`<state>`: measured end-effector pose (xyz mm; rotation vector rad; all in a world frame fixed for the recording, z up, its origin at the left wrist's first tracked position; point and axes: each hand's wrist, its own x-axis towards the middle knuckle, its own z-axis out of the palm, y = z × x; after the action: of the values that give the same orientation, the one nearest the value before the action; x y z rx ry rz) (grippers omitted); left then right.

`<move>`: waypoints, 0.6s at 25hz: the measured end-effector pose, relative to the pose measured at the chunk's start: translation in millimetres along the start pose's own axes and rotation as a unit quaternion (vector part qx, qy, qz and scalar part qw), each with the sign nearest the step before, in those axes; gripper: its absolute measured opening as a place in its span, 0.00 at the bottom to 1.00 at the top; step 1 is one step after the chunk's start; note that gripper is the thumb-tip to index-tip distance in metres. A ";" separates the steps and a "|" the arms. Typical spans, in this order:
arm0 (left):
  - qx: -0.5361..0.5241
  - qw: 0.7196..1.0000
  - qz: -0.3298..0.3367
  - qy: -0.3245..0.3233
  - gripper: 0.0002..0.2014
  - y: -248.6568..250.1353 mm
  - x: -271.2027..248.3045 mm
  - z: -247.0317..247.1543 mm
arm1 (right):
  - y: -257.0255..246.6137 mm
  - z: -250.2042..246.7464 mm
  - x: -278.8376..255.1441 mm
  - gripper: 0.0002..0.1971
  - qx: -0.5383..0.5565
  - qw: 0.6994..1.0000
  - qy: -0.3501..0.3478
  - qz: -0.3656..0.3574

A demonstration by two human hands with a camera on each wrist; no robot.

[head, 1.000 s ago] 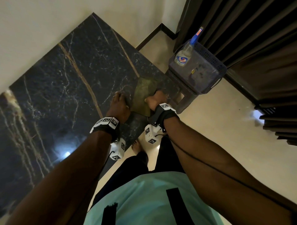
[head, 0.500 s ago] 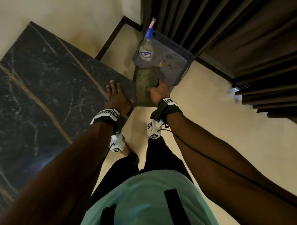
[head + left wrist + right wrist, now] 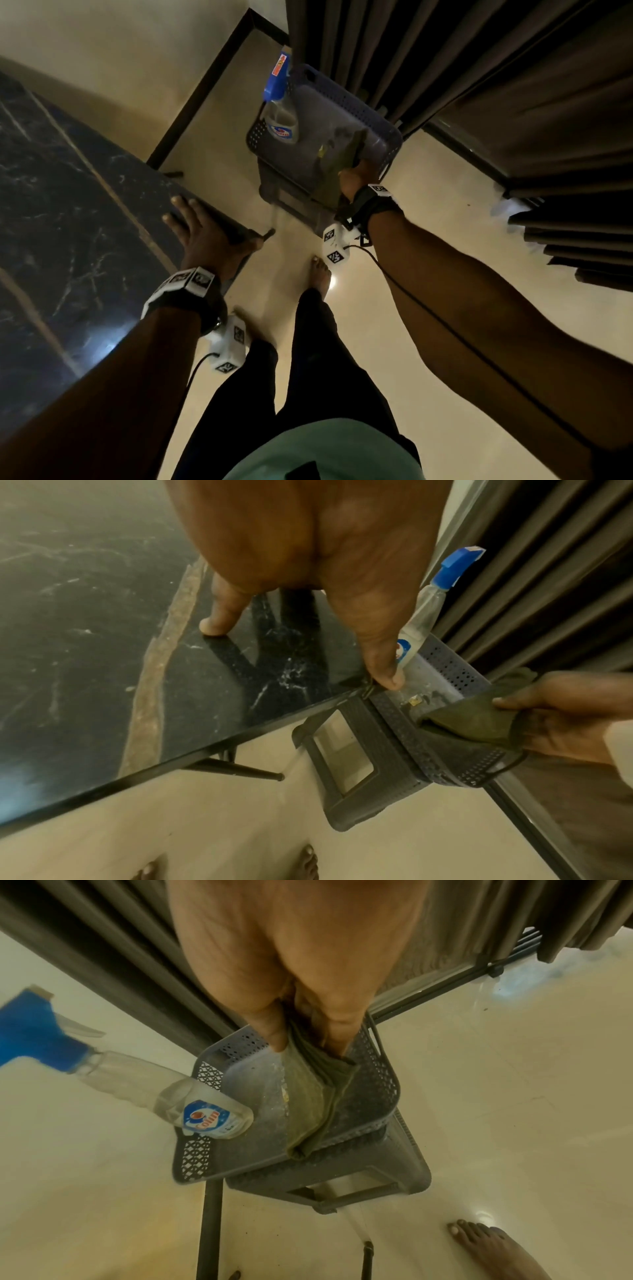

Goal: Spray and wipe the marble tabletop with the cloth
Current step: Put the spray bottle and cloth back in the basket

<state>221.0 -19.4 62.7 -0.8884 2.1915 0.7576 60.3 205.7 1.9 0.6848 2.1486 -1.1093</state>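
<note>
Since the earlier frame the cloth (image 3: 337,171) has left the marble bench (image 3: 78,212) and now hangs over the grey perforated basket (image 3: 383,137), carried there by the right hand (image 3: 356,180); the left hand (image 3: 205,233) has stayed at the bench corner. Cloth: olive green, folded, pinched between the right thumb and curled fingers (image 3: 337,1031), its lower end draping down to the basket's near rim; whether it touches the basket floor cannot be told. Right wrist view shows the folded layers (image 3: 315,1096) hanging from the grip, inside the basket (image 3: 387,1085). Left hand spread flat, fingers straight, palm down on the dark veined marble, holding nothing; left wrist view has a fingertip (image 3: 214,623) pressed on the stone and the thumb at the bench edge (image 3: 205,750). Spray bottle (image 3: 279,102), clear with blue trigger head and a label, leans tilted in the basket's far left corner, head poking out over the rim. Basket sits on a dark plastic stool (image 3: 346,764), just beside the bench corner. Dark curtains (image 3: 479,68) behind. Pale tiled floor (image 3: 445,342), bare feet (image 3: 320,274) below.
</note>
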 end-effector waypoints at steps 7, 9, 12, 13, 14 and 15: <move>-0.006 1.000 0.013 0.000 0.72 -2.9 1.5 4.1 | -11.4 8.3 63.8 0.24 -0.029 0.997 -0.062 0.047; -0.001 1.000 0.015 0.002 0.73 -1.8 1.5 3.7 | -10.8 16.1 71.9 0.25 -0.017 0.996 -0.074 0.054; 0.004 1.000 0.015 0.005 0.74 -1.5 2.2 4.2 | -4.8 21.8 79.3 0.24 -0.052 0.995 -0.051 0.074; 0.003 1.000 0.015 0.005 0.74 -1.4 2.0 4.4 | -0.5 22.3 80.1 0.23 -0.078 0.992 -0.050 0.089; 0.005 1.000 0.017 0.006 0.74 -1.8 2.7 4.1 | 5.0 22.7 82.3 0.24 -0.093 0.988 -0.059 0.106; 0.006 1.000 0.017 0.005 0.74 -1.7 1.9 4.1 | 9.3 23.5 81.9 0.26 -0.105 0.984 -0.072 0.122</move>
<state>222.6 -18.3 58.3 -0.8522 2.2230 0.7577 18.1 203.9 -72.7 0.7235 1.9615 -0.7659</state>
